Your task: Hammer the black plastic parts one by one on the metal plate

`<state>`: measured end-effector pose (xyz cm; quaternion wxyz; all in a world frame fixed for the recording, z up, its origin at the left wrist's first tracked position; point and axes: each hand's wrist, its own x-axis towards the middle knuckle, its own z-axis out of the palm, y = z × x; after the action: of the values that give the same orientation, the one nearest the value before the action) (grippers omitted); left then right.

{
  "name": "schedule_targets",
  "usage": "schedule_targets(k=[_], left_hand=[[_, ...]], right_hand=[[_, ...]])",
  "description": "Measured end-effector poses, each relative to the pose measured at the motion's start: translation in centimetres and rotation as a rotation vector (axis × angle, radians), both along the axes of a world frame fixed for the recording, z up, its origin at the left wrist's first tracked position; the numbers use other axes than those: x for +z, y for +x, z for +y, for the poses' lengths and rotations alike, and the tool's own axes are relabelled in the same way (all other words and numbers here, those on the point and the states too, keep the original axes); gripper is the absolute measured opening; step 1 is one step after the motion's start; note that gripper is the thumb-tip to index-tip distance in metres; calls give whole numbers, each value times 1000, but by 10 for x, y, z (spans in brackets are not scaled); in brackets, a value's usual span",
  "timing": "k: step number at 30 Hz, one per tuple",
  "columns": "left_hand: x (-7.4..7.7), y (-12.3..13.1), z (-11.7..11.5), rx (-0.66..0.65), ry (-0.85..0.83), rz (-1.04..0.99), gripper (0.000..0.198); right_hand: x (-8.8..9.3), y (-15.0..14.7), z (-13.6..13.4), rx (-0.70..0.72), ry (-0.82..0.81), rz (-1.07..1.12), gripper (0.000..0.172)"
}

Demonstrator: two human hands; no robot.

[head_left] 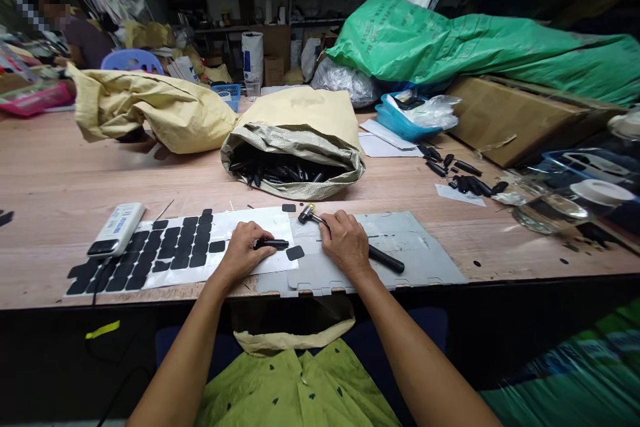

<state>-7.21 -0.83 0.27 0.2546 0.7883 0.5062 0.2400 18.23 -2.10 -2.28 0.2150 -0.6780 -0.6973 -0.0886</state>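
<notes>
My left hand (245,248) is closed around a small black plastic part (273,244), pressing it down on a white sheet (250,221). My right hand (344,241) is wrapped round a small hammer; its metal head (306,214) points up-left and its black handle (386,259) sticks out to the right. The hammer lies low over a grey metal plate (415,253). A loose black sticker (295,253) lies between my hands. Rows of black stickers (165,250) fill the sheet's left part.
An open woven sack (300,147) full of black parts stands behind the sheet. A white power bank (117,228) lies at the left. More black parts (465,180) lie at the right near a cardboard box (520,120). Another person (75,30) sits at the far left.
</notes>
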Motion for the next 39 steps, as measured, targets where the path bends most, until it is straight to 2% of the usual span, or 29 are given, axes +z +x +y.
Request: schedule_targets(k=[6,10,14,17,21,26,33,39], left_hand=[[0,1,1,29,16,-14,16],[0,1,1,40,24,-25,15],[-1,2,2,38,19,-36,14],[-1,2,2,42,2,-32,13],[0,2,1,45,1,-35,11],[-1,2,1,43,13,-29,8],[2,3,-1,50,3,-17,12],[3,3,-1,51,-9,-37,14]], right_hand=[[6,2,0,42,-46,45,22],[20,-7,-12,96,-10,242,25],[30,-29,-31,272,-18,507,27],[30,-45,-43,372,-79,612,30],[29,-60,-55,390,-92,606,39],[27,-66,-60,346,-156,461,41],[28,-57,-58,303,-59,495,43],[21,-53,-63,299,-102,455,41]])
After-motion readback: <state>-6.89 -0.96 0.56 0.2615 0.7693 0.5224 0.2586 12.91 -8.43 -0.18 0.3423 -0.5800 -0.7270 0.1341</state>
